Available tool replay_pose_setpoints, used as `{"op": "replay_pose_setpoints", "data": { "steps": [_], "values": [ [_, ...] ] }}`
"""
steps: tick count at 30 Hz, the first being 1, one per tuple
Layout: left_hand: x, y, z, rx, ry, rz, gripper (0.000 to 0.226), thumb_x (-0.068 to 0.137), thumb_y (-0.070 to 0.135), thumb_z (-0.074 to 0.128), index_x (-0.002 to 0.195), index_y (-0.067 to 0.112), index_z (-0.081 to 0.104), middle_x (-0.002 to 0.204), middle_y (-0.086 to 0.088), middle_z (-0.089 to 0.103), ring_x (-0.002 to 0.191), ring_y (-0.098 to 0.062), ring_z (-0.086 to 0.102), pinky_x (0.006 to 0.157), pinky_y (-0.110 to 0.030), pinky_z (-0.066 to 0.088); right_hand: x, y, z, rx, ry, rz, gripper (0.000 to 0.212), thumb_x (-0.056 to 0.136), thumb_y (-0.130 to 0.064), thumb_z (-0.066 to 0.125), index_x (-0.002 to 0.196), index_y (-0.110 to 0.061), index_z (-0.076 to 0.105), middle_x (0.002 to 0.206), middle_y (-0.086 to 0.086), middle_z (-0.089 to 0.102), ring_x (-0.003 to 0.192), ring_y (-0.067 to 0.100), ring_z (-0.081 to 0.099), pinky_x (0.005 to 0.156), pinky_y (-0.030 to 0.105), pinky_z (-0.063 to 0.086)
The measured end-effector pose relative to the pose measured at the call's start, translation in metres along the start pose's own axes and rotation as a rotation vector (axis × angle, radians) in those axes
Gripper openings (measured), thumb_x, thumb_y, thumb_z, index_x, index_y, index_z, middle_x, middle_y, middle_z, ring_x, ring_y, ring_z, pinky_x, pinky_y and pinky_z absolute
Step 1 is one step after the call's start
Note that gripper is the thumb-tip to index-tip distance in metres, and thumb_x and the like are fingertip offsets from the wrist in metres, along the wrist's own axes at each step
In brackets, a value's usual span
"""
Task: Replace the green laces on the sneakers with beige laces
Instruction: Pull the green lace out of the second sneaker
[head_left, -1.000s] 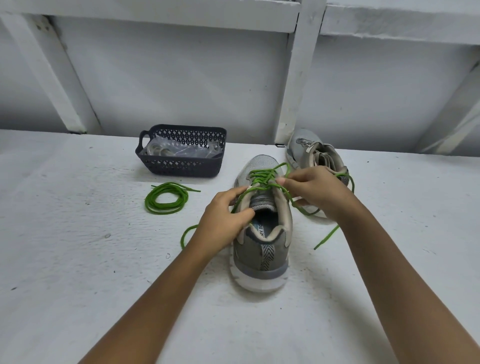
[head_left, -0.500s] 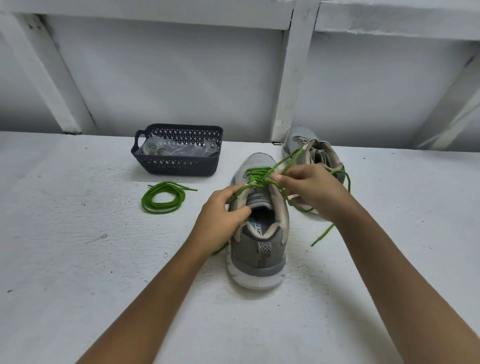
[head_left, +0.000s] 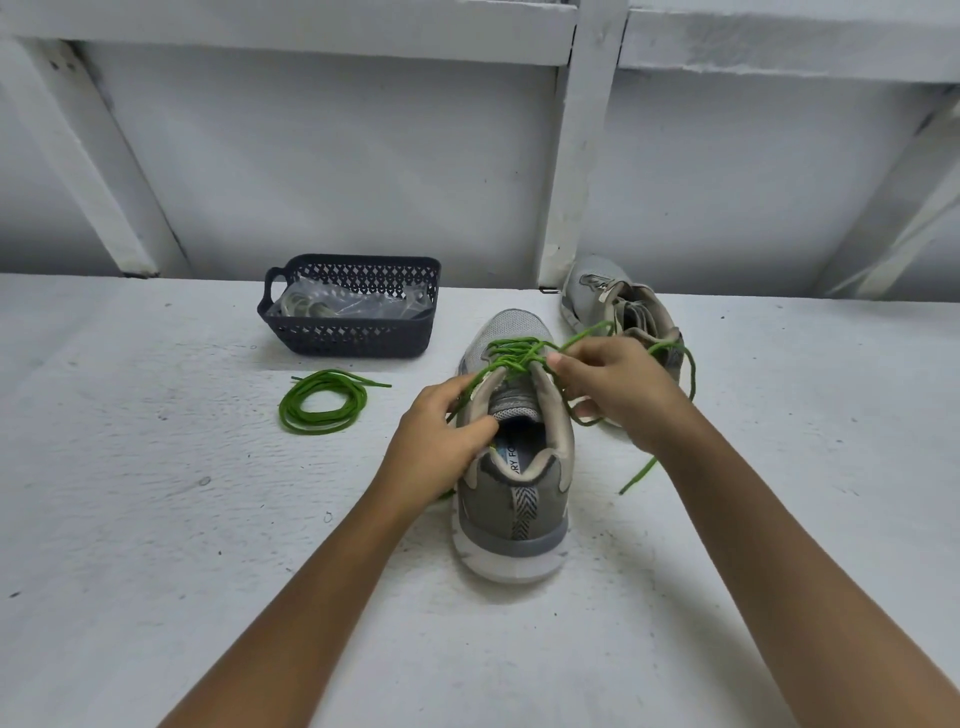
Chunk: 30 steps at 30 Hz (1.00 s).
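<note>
A grey sneaker (head_left: 514, 525) stands heel toward me on the white table, its green lace (head_left: 511, 353) still threaded over the tongue. My left hand (head_left: 439, 441) grips the sneaker's left collar with the lace running under its fingers. My right hand (head_left: 618, 387) pinches the lace at the upper right eyelets; a loose end trails to the table (head_left: 641, 475). A second grey sneaker (head_left: 602, 291), with no lace visible, lies behind my right hand. A coiled green lace (head_left: 322, 402) rests on the table to the left.
A dark perforated basket (head_left: 350, 332) holding clear plastic bags of pale laces (head_left: 343, 304) stands at the back left. A white wall with posts and slanted braces closes off the far edge of the table (head_left: 156, 519).
My right hand has shifted slightly while pulling the green lace at the top eyelets. The lace end left of the shoe is now hidden under my left hand. The camera has moved a little.
</note>
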<state>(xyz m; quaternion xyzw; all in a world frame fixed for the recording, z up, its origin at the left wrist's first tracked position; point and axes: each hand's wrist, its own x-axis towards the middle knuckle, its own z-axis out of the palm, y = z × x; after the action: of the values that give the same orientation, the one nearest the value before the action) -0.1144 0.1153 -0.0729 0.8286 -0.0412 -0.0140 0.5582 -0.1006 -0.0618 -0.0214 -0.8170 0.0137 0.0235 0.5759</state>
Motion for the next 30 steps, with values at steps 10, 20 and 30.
{"op": "replay_pose_setpoints", "data": {
  "steps": [10,20,30],
  "values": [
    [0.000,-0.001,0.001,-0.011,0.010,-0.002,0.066,0.062,0.036,0.054,0.127,0.027,0.058,0.121,0.003,0.060,0.110,-0.010,0.056,0.098,-0.033,0.045,0.010,-0.013,-0.018,0.413,0.334,0.077,0.030,0.101,-0.028,0.041,0.077,-0.012,0.049,0.064,0.005,0.054,0.048,0.012,0.050,0.045,0.022,0.044],
    [-0.001,0.000,0.000,-0.013,0.007,-0.016,0.068,0.062,0.036,0.055,0.130,0.026,0.056,0.124,0.004,0.058,0.112,-0.009,0.054,0.099,-0.030,0.044,0.010,-0.004,-0.009,0.223,0.221,-0.007,0.026,0.098,-0.017,0.048,0.075,-0.011,0.059,0.066,0.001,0.057,0.055,0.008,0.054,0.044,0.015,0.044],
    [-0.001,0.000,0.001,-0.018,0.009,-0.018,0.068,0.059,0.045,0.055,0.125,0.032,0.058,0.121,0.006,0.059,0.110,-0.007,0.056,0.099,-0.038,0.046,0.004,0.004,-0.001,0.129,0.000,0.083,0.018,0.093,-0.020,0.058,0.094,-0.002,0.063,0.067,0.002,0.052,0.055,0.009,0.049,0.044,0.014,0.043]
  ]
}}
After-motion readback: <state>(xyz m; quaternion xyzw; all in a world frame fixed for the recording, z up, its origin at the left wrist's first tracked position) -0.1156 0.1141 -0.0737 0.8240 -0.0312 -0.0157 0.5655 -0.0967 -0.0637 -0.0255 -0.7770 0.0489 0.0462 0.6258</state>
